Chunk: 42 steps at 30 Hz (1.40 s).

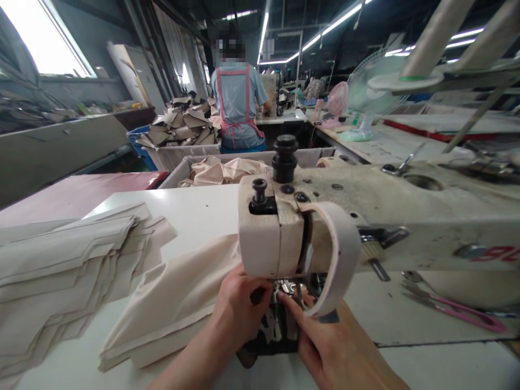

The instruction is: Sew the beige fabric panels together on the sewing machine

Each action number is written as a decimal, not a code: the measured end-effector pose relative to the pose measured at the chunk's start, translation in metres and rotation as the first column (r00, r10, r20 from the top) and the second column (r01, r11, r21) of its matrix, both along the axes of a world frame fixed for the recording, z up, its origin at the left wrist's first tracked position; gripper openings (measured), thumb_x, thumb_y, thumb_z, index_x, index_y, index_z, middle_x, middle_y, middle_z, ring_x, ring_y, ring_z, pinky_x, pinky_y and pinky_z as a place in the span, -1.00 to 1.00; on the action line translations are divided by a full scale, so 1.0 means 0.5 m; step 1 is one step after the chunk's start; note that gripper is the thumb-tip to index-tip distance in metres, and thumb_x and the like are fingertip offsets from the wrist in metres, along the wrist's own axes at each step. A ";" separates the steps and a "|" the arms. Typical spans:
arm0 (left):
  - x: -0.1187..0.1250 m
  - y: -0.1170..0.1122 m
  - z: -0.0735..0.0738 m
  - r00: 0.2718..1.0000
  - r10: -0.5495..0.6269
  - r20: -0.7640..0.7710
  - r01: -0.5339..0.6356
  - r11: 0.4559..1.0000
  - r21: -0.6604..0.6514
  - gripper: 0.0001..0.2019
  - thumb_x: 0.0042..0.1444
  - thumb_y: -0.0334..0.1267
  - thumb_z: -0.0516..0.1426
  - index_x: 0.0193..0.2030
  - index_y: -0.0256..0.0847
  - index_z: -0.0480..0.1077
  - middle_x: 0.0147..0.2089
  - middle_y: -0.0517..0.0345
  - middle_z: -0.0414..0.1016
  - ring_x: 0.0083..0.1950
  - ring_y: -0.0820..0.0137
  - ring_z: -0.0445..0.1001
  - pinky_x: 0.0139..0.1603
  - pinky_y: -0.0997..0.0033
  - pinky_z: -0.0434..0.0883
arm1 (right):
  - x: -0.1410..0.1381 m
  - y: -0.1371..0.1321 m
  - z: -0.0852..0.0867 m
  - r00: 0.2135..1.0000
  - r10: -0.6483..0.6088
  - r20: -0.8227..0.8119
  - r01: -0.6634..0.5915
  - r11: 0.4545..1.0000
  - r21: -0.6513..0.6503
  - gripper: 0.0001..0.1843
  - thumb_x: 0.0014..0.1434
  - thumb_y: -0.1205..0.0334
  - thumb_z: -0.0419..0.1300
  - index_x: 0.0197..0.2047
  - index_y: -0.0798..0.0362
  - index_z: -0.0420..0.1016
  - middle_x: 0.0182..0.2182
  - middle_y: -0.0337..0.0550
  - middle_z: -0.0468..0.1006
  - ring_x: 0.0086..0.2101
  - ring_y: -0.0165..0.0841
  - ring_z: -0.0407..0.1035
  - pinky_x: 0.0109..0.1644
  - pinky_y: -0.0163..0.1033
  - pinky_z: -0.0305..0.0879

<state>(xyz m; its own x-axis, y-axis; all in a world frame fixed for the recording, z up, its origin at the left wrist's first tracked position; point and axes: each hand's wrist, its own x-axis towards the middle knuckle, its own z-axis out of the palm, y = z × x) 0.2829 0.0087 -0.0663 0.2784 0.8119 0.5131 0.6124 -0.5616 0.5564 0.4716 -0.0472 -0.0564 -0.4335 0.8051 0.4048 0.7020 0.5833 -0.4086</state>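
Observation:
A sewing machine (260, 238) stands in front of me, its head over the work spot. My left hand (244, 300) is at the needle area, thumb and forefinger closed in a pinch; what is between them is too small to tell. My right hand (333, 336) is on the other side, forefinger reaching to the metal presser foot (288, 287). Its fingers are curled close together, partly hidden behind the pale curved guard (345, 249). A folded beige fabric piece (174, 298) lies left of the needle, its right end passing behind my left hand.
Stacked grey-beige fabric pieces (60, 281) lie at the left. Pink-handled scissors (459, 311) rest at the right under the machine arm. Beyond the table is a bin of beige fabric (223, 170). Further back a co-worker (234, 103) sits facing away. Fans (365, 97) stand at the right.

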 end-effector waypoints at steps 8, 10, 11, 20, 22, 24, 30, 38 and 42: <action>0.004 0.015 0.026 0.999 0.045 -0.020 -0.047 0.993 -0.104 -0.83 0.03 -0.42 0.08 -0.49 -0.23 0.47 -0.47 0.08 0.57 -0.44 0.28 0.52 -0.39 0.36 0.46 | 0.008 -0.005 0.002 0.999 -0.018 -0.039 0.016 0.999 -0.044 -0.54 0.12 0.53 -0.01 0.07 0.09 0.37 -0.13 0.02 0.42 -0.07 -0.10 0.31 0.00 0.05 0.39; 0.003 0.016 0.025 0.999 0.044 -0.022 -0.046 0.990 -0.133 -0.83 0.07 -0.39 0.08 -0.44 -0.24 0.49 -0.43 0.07 0.58 -0.40 0.28 0.53 -0.34 0.35 0.49 | 0.009 -0.005 -0.003 0.999 -0.016 -0.039 0.014 0.999 -0.046 -0.57 0.12 0.52 0.01 0.03 0.10 0.39 -0.12 0.03 0.42 -0.07 -0.09 0.31 0.00 0.07 0.38; 0.002 0.017 0.024 0.999 0.039 -0.023 -0.042 0.989 -0.145 -0.83 0.07 -0.38 0.08 -0.41 -0.24 0.51 -0.40 0.06 0.59 -0.37 0.27 0.54 -0.31 0.34 0.51 | 0.009 -0.006 -0.006 0.999 -0.017 -0.042 0.015 0.999 -0.045 -0.59 0.12 0.52 0.01 0.01 0.10 0.40 -0.12 0.04 0.42 -0.08 -0.09 0.31 0.00 0.07 0.38; -0.010 0.024 0.030 0.998 -0.042 -0.047 0.033 0.984 -0.176 -0.83 0.04 -0.37 0.10 -0.46 -0.25 0.52 -0.47 0.13 0.56 -0.46 0.36 0.49 -0.42 0.46 0.46 | 0.004 -0.013 0.002 0.996 0.006 -0.091 -0.012 0.997 -0.074 -0.56 0.10 0.56 -0.03 0.01 0.09 0.39 -0.11 0.02 0.43 -0.11 -0.13 0.29 -0.04 0.00 0.36; -0.010 0.023 0.031 0.998 -0.040 -0.051 0.032 0.988 -0.149 -0.82 0.02 -0.40 0.08 -0.50 -0.24 0.49 -0.51 0.16 0.52 -0.48 0.39 0.45 -0.44 0.49 0.42 | 0.004 -0.012 0.003 0.997 -0.002 -0.075 -0.005 0.995 -0.099 -0.62 0.09 0.55 -0.01 -0.06 0.11 0.41 -0.13 0.03 0.43 -0.12 -0.13 0.29 -0.03 0.00 0.36; -0.008 0.021 0.032 0.999 -0.006 -0.052 0.000 0.994 -0.110 -0.84 -0.01 -0.42 0.07 -0.52 -0.24 0.44 -0.52 0.16 0.48 -0.48 0.41 0.42 -0.44 0.50 0.39 | 0.003 -0.012 0.001 0.998 -0.020 -0.057 0.014 0.995 -0.100 -0.65 0.08 0.55 -0.01 -0.11 0.12 0.43 -0.16 0.03 0.42 -0.11 -0.12 0.30 -0.01 0.04 0.35; 0.008 0.013 0.031 0.991 0.055 -0.124 -0.063 0.996 -0.063 -0.88 -0.08 -0.45 0.09 -0.56 -0.19 0.27 -0.44 0.12 0.42 -0.32 0.31 0.44 -0.29 0.40 0.42 | 0.003 -0.009 -0.008 0.995 -0.054 -0.085 0.049 0.997 -0.051 -0.52 0.10 0.57 -0.03 0.05 0.04 0.38 -0.11 0.00 0.43 -0.12 -0.14 0.34 -0.05 0.05 0.40; -0.058 -0.049 0.082 0.973 0.159 -0.168 -0.188 0.966 -0.175 -0.79 0.21 -0.33 -0.03 -0.47 -0.17 0.18 -0.50 0.20 0.29 -0.48 0.38 0.31 -0.49 0.47 0.31 | 0.006 -0.022 0.008 0.985 -0.012 -0.173 0.003 0.999 -0.050 -0.52 0.17 0.53 -0.01 0.10 -0.03 0.34 -0.07 -0.02 0.47 -0.07 -0.18 0.41 0.01 0.00 0.43; -0.073 -0.124 0.109 0.971 0.113 0.209 -0.010 0.899 -0.439 -0.78 0.29 -0.12 -0.02 -0.35 -0.15 0.24 -0.44 0.24 0.34 -0.42 0.44 0.37 -0.46 0.55 0.35 | -0.080 -0.069 0.013 0.847 0.127 -0.516 -0.265 0.942 -0.204 -0.18 0.13 0.35 0.18 0.37 -0.05 -0.10 0.28 0.04 0.20 0.18 -0.16 0.25 0.17 -0.08 0.35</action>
<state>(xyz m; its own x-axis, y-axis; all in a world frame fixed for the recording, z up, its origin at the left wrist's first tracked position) 0.2466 -0.0533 -0.0119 0.1401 0.9787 0.1503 0.4687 -0.1993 0.8606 0.4318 -0.0816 -0.0499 -0.3942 0.8292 0.3962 0.2523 0.5122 -0.8210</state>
